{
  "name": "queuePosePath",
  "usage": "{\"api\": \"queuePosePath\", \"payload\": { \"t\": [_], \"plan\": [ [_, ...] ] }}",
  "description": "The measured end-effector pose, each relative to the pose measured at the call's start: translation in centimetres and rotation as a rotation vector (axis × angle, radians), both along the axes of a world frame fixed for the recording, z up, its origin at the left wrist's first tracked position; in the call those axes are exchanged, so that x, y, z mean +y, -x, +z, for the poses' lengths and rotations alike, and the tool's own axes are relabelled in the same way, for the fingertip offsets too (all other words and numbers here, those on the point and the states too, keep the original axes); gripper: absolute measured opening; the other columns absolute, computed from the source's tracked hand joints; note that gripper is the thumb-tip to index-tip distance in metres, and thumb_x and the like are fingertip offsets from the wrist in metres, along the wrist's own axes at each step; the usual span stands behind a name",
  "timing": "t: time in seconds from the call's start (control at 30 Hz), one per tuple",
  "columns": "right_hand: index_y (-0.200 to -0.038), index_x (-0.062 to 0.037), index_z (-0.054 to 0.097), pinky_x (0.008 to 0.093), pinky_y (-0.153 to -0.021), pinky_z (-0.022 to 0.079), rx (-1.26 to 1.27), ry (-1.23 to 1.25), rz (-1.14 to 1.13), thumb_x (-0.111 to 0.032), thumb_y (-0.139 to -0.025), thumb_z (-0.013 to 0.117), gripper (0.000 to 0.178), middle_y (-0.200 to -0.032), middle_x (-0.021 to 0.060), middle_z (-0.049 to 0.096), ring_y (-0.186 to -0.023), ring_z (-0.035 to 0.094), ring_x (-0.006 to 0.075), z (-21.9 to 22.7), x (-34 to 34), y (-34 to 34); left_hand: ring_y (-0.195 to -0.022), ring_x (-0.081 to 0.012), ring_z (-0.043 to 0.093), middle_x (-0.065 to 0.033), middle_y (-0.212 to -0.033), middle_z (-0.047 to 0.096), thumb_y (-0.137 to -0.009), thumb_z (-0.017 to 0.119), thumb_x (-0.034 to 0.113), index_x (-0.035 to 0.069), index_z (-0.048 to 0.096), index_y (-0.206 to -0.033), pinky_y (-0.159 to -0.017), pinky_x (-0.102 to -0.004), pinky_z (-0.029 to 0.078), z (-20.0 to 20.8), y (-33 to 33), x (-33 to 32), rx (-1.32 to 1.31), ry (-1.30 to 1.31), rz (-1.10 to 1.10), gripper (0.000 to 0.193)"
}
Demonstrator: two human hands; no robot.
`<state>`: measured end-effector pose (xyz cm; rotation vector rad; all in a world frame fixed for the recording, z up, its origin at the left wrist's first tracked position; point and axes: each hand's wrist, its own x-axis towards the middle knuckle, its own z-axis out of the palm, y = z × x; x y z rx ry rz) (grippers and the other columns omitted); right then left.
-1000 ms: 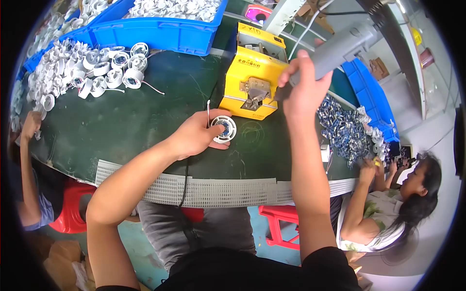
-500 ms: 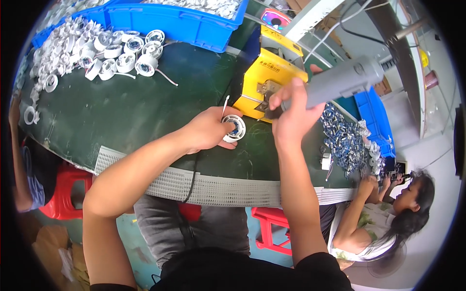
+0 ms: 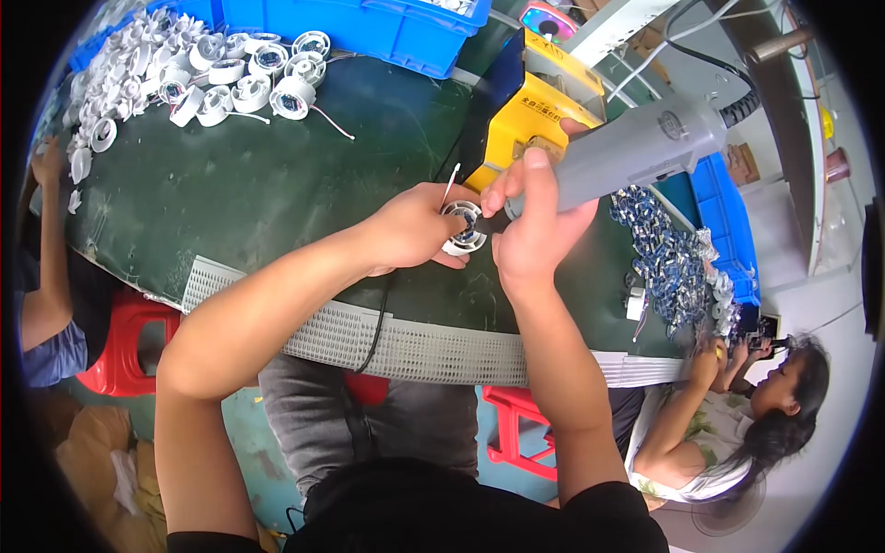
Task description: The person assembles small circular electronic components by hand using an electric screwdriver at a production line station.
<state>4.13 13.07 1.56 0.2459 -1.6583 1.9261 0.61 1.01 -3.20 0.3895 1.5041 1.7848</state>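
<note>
My left hand [image 3: 417, 224] is closed around a round white plastic housing [image 3: 472, 245] that has a small blue circuit board inside and a short white wire standing up. A grey electric screwdriver [image 3: 641, 152] lies across my right hand [image 3: 542, 226], whose fingers wrap its front end. Its tip points at the open face of the housing; whether it touches cannot be made out. Just behind both hands stands a yellow and black screw feeder [image 3: 521, 115].
Far left, white housings [image 3: 251, 92] lie heaped before a blue bin [image 3: 369, 32]. Blue circuit boards [image 3: 659, 258] pile up at right, near another blue bin [image 3: 724, 212]. A grey slotted strip [image 3: 415, 355] edges the green table [image 3: 212, 184]. Co-workers [image 3: 687, 424] sit on both sides.
My right hand has brought the screwdriver from the screw feeder leftward to the housing. My left hand still holds the housing. The whole view has shifted slightly.
</note>
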Motion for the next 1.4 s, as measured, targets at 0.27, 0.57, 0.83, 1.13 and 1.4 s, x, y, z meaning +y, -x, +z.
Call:
{"api": "queuePosePath", "payload": {
  "t": [0.27,0.57,0.83,1.13,1.4],
  "plan": [
    [-0.122,-0.0006,0.035,0.0304,-0.046,0.043,0.034,-0.021,0.063,-0.007,-0.090,0.054,0.038,-0.062,0.0076,0.047,-0.045,0.047,0.0159,-0.6,0.2,-0.2,-0.087,-0.0199,0.066,-0.0137,-0.105,0.061,-0.095,0.043,0.003,-0.006,0.053,-0.123,-0.077,-0.0317,0.060,0.5,-0.3,0.2,-0.014,0.015,0.025,0.030],
    [-0.137,0.0008,0.036,0.0325,-0.088,0.048,0.016,-0.256,0.053,-0.010,-0.086,0.068,0.062,-0.108,0.0102,0.057,-0.100,0.058,0.0184,-1.5,3.4,-3.2,-0.082,-0.0199,0.067,-0.0135,-0.090,0.066,-0.087,0.052,0.002,-0.003,0.058,-0.117,-0.067,-0.0325,0.058,0.7,1.0,-1.7,0.290,0.142,0.061,0.030],
    [-0.132,-0.0013,0.049,0.0451,-0.104,0.038,-0.506,-1.062,-0.968,-0.034,-0.074,0.081,0.073,-0.130,0.0248,0.049,-0.124,0.045,0.0400,-2.9,23.8,-14.9,-0.094,-0.0324,0.066,-0.0209,-0.130,0.050,-0.085,0.068,0.023,0.009,0.045,-0.138,-0.082,-0.0406,0.052,3.2,7.5,-10.3,1.224,0.724,1.072,0.059],
    [-0.113,-0.0049,0.059,0.0465,-0.101,0.038,-0.217,-1.291,-0.610,-0.027,-0.063,0.085,0.061,-0.114,0.0141,0.061,-0.118,0.050,0.0364,-1.2,14.3,-13.9,-0.092,-0.0129,0.061,-0.0076,-0.107,0.062,-0.092,0.065,0.020,0.001,0.053,-0.128,-0.077,-0.0292,0.054,2.8,-0.5,-1.9,0.325,-0.193,-0.121,0.042],
    [-0.124,-0.0058,0.057,0.0575,-0.110,0.022,0.145,-1.180,-0.241,-0.049,-0.061,0.084,0.081,-0.129,0.0144,0.048,-0.131,0.033,0.0421,0.5,3.9,-8.7,-0.109,-0.0171,0.058,-0.0056,-0.121,0.058,-0.082,0.072,0.005,0.007,0.047,-0.136,-0.094,-0.0342,0.049,2.6,-2.2,-1.4,0.318,-0.358,-0.297,0.060]
  ]
}}
